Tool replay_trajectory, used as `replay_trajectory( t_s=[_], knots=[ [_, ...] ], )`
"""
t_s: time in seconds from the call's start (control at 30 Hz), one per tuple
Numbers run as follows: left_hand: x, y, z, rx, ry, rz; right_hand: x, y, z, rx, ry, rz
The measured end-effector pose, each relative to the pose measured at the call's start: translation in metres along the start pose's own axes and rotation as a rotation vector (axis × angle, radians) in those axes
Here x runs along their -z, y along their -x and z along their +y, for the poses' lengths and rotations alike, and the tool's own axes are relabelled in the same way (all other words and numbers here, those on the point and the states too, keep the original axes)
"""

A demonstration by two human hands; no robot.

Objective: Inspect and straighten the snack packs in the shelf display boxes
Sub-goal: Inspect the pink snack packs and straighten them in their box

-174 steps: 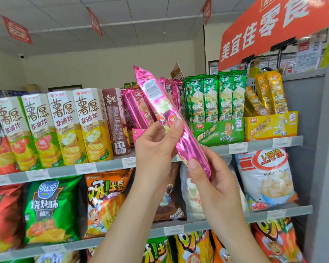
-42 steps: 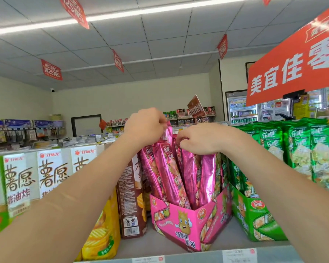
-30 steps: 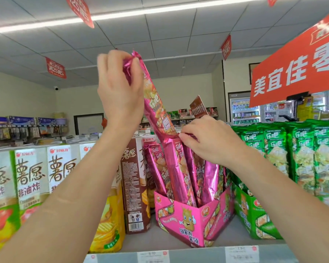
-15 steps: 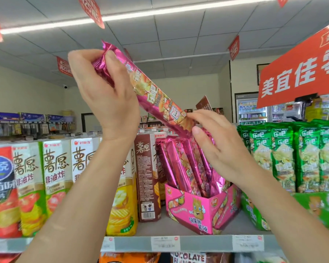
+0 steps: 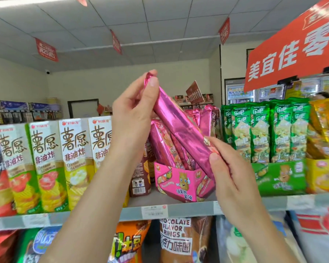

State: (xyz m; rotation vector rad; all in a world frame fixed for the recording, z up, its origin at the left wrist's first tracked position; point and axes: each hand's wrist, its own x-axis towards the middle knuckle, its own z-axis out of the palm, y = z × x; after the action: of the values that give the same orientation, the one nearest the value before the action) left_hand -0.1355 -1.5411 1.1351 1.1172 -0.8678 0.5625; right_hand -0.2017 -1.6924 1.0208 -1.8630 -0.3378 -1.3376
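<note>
I hold a long pink foil snack pack [image 5: 182, 128] slantwise in front of the shelf, its plain back facing me. My left hand [image 5: 135, 114] pinches its top end between thumb and fingers. My right hand [image 5: 230, 175] holds its lower end, thumb on the foil. Behind the pack stands the pink display box [image 5: 180, 185] with several more pink packs [image 5: 163, 141] leaning in it. To the right sit a green display box [image 5: 281, 177] with upright green packs and a yellow box [image 5: 323, 173].
Tall chip cartons [image 5: 46, 164] fill the shelf to the left, with a brown carton [image 5: 141, 179] beside the pink box. The grey shelf edge [image 5: 188, 209] carries price tags. Bagged snacks hang on the shelf below. An orange sign [image 5: 296, 52] overhangs at upper right.
My left hand pulled one pink pack up out of the box; my right hand took its lower end. The pack has since turned so its plain back faces me and come lower.
</note>
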Motion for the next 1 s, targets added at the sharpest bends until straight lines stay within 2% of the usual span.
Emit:
replay_trajectory(
  t_s=[0.23, 0.4, 0.53, 0.7, 0.87, 1.0],
  knots=[
    [-0.002, 0.040, -0.001, 0.128, 0.095, -0.010, 0.012, 0.037, -0.007, -0.074, -0.115, 0.010],
    [-0.009, 0.068, 0.006, 0.165, 0.161, 0.174, 0.028, 0.065, -0.014, -0.129, -0.115, -0.110],
    [-0.014, 0.089, 0.008, 0.211, 0.244, 0.216, 0.041, 0.086, -0.021, -0.221, -0.157, -0.160],
    [-0.016, 0.112, 0.011, 0.317, 0.314, 0.202, 0.063, 0.101, -0.031, -0.409, -0.441, -0.403],
    [-0.016, 0.129, 0.011, 0.355, 0.389, 0.097, 0.073, 0.114, -0.033, -0.626, -0.757, -0.533],
    [-0.010, 0.129, 0.012, 0.354, 0.508, 0.034, 0.068, 0.121, -0.040, -0.641, -0.709, -0.484]
  ],
)
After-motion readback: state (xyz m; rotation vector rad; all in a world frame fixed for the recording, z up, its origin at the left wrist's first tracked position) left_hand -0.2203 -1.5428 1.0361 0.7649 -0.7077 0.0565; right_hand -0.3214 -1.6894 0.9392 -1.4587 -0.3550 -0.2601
